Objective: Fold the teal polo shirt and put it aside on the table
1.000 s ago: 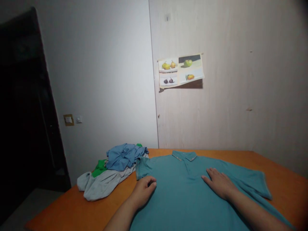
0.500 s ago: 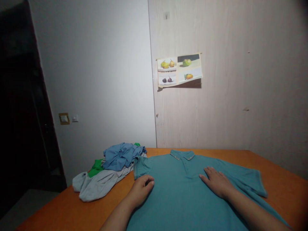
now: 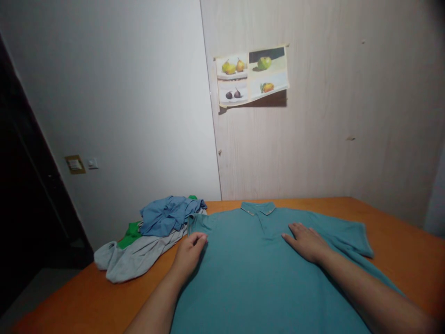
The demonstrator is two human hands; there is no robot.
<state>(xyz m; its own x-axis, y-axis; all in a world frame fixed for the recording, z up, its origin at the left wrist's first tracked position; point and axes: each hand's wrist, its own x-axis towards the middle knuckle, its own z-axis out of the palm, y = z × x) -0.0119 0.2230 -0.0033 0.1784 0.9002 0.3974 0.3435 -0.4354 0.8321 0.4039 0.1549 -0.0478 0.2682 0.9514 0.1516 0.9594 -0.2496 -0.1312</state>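
A teal polo shirt (image 3: 250,264) lies spread face up on the orange table (image 3: 399,232), collar toward the wall. My left hand (image 3: 189,250) rests at the shirt's left side just below the sleeve, fingers curled and pinched on the fabric edge. My right hand (image 3: 304,241) lies flat on the chest, to the right of the placket, with its fingers stretched out and pressing the cloth down.
A heap of clothes sits at the table's far left: a blue garment (image 3: 167,218) on top, a green one (image 3: 130,234) and a grey one (image 3: 128,260) beneath. A fruit picture (image 3: 252,74) hangs on the wooden wall. A dark doorway (image 3: 21,208) is at left.
The view has tipped down and shifted a little. My left hand has slid up along the shirt's edge toward the sleeve. My right hand stays flat on the chest.
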